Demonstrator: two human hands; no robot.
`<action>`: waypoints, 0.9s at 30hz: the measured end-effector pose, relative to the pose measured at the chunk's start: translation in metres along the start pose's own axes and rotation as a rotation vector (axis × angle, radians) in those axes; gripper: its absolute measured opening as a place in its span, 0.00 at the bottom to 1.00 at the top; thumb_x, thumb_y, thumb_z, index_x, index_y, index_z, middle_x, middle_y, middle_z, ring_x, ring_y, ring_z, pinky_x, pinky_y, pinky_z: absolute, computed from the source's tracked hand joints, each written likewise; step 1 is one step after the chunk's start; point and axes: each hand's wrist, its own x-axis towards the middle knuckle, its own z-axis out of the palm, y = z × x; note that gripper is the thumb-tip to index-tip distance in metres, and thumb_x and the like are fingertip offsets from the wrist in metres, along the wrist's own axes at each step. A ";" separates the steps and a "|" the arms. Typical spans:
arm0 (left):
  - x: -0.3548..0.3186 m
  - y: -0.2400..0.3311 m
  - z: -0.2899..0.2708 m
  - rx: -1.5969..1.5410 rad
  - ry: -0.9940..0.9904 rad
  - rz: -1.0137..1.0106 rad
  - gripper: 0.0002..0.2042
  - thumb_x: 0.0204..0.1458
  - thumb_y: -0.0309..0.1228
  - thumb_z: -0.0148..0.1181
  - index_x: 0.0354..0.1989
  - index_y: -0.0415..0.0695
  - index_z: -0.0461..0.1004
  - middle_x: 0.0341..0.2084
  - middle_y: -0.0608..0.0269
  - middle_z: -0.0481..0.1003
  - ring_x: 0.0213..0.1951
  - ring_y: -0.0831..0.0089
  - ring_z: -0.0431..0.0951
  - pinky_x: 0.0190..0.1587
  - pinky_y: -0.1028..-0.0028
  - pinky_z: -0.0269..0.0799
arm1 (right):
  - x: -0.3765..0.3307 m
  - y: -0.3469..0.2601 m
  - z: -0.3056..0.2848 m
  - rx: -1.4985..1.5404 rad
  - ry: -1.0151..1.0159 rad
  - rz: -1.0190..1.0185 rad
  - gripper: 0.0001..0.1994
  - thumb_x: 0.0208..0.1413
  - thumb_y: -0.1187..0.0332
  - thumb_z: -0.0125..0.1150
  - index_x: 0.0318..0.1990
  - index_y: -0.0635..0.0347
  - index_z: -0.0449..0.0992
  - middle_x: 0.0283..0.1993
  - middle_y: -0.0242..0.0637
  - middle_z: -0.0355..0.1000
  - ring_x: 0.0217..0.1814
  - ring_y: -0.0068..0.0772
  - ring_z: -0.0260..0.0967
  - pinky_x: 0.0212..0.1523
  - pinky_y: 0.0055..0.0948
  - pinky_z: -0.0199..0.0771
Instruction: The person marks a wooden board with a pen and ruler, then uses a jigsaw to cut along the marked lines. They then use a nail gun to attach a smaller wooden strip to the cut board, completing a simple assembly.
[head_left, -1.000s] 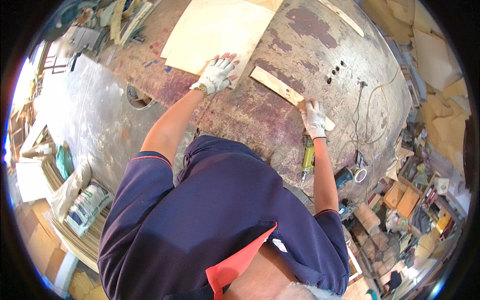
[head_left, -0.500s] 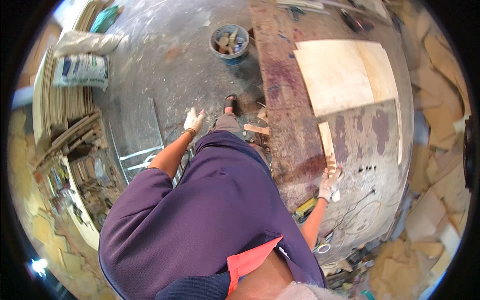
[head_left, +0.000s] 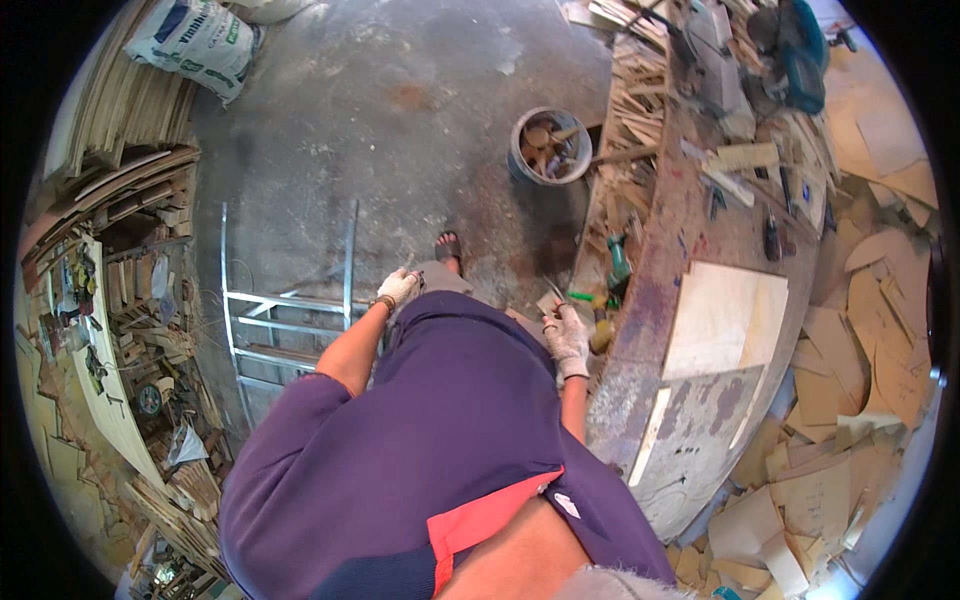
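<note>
My left hand (head_left: 400, 288), in a white work glove, hangs beside my hip over the concrete floor with nothing in it and its fingers loosely apart. My right hand (head_left: 567, 338), also gloved, is at my right side just off the near edge of the workbench (head_left: 640, 330). Its fingers are curled round what looks like a small wood piece (head_left: 549, 302). A pale plywood sheet (head_left: 725, 320) and a thin wooden strip (head_left: 650, 436) lie on the stained bench top, out of reach of both hands. My sandalled foot (head_left: 448, 247) shows ahead of me.
A metal ladder-like frame (head_left: 290, 310) lies on the floor to my left. A bucket of scraps (head_left: 548, 146) stands ahead, and a green power tool (head_left: 618, 262) hangs at the bench edge. Stacked boards line the left, offcuts litter the right, and a sack (head_left: 195, 40) lies far left.
I have turned away from the bench. My left hand dropped from the plywood to my hip, and my right hand left the strip on the bench and came to my side.
</note>
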 end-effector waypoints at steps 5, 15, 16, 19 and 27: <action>0.036 -0.017 -0.068 -0.432 0.242 -0.034 0.23 0.63 0.49 0.56 0.48 0.39 0.78 0.37 0.57 0.81 0.38 0.68 0.77 0.43 0.67 0.71 | 0.094 -0.006 -0.007 -0.054 -0.058 0.195 0.22 0.57 0.62 0.67 0.58 0.60 0.77 0.49 0.49 0.80 0.51 0.53 0.79 0.53 0.42 0.78; 0.058 -0.055 -0.061 -0.181 0.247 -0.051 0.29 0.66 0.53 0.45 0.26 0.39 0.77 0.22 0.51 0.77 0.28 0.55 0.78 0.36 0.56 0.71 | 0.197 0.065 0.033 -0.146 -0.393 0.423 0.21 0.56 0.54 0.64 0.51 0.59 0.81 0.50 0.54 0.79 0.55 0.55 0.77 0.54 0.45 0.75; 0.064 -0.051 -0.064 -0.167 0.206 -0.102 0.29 0.66 0.52 0.43 0.29 0.37 0.79 0.24 0.48 0.79 0.31 0.49 0.78 0.40 0.53 0.71 | 0.205 0.073 0.046 -0.188 -0.366 0.368 0.20 0.56 0.55 0.63 0.50 0.58 0.81 0.49 0.54 0.80 0.54 0.55 0.77 0.54 0.45 0.76; 0.105 -0.022 -0.078 -0.052 0.157 -0.048 0.23 0.67 0.46 0.46 0.40 0.37 0.81 0.39 0.44 0.81 0.40 0.47 0.79 0.47 0.53 0.73 | 0.235 0.086 0.073 -0.089 -0.511 0.436 0.19 0.57 0.54 0.61 0.47 0.59 0.83 0.47 0.55 0.80 0.52 0.55 0.78 0.52 0.44 0.77; 0.287 0.140 -0.225 -0.364 0.138 -0.034 0.21 0.66 0.44 0.48 0.44 0.38 0.81 0.39 0.46 0.81 0.41 0.51 0.79 0.47 0.55 0.74 | 0.445 0.047 0.081 -0.077 -0.595 0.441 0.20 0.59 0.54 0.62 0.51 0.57 0.82 0.47 0.50 0.82 0.53 0.44 0.78 0.53 0.41 0.75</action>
